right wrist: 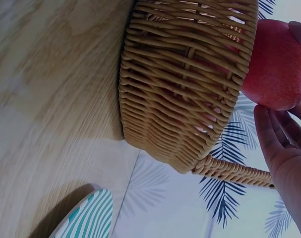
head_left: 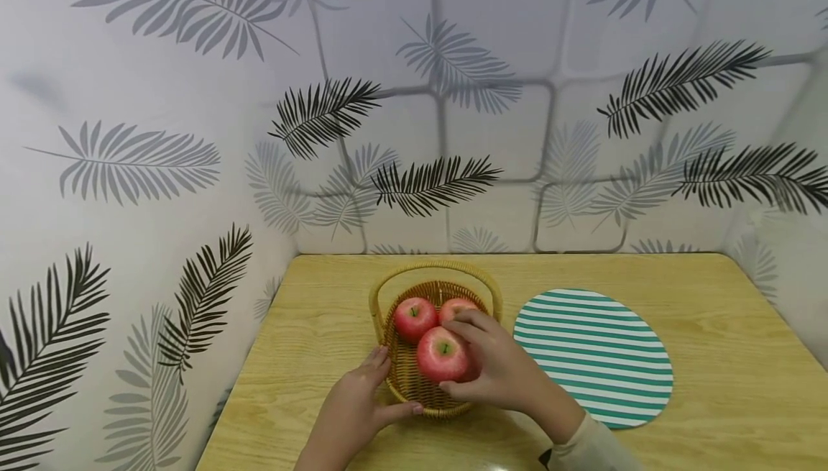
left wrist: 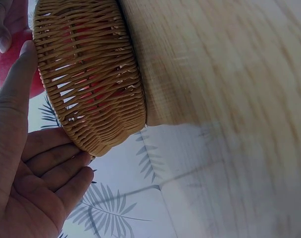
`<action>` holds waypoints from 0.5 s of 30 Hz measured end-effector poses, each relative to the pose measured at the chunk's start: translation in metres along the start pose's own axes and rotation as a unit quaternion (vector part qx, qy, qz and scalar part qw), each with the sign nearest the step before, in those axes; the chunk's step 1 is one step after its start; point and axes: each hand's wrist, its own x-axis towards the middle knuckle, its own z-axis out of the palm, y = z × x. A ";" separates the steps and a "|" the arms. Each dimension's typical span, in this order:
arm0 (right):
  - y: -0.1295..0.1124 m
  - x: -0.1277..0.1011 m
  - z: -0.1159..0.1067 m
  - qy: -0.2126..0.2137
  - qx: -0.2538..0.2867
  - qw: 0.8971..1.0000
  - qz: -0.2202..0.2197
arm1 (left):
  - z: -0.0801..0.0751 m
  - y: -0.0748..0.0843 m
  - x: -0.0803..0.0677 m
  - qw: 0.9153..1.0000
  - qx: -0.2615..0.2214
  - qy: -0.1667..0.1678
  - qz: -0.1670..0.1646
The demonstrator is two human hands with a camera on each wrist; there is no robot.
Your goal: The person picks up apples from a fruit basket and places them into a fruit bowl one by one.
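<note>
Head view: near the table's (head_left: 711, 356) front edge, the right hand (head_left: 501, 370) curls around the nearest red apple (head_left: 442, 356) in a wicker basket (head_left: 404, 377) steadied by the left hand's (head_left: 356, 410) relaxed fingers; smooth, firm, probably light, it suits a whole-hand grip round its middle.

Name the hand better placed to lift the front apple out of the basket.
Right hand: its fingers already curl round the front apple. The left hand only rests on the wicker basket wall.

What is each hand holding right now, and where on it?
The right hand grips the front apple by its right side; the left hand steadies the basket at its near wall.
</note>
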 end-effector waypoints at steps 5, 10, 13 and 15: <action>0.003 -0.004 -0.002 0.008 0.011 1.000 -0.005 | 0.000 0.000 0.000 1.000 0.005 0.001 -0.001; 0.004 -0.008 -0.006 0.010 0.021 1.000 0.003 | -0.001 0.001 0.000 1.000 0.006 0.005 0.001; 0.005 -0.012 -0.007 0.011 0.013 1.000 0.008 | -0.001 0.001 0.000 1.000 0.003 0.006 0.002; 0.006 -0.014 -0.008 0.015 0.005 1.000 0.007 | 0.000 0.001 0.000 1.000 0.003 0.006 0.002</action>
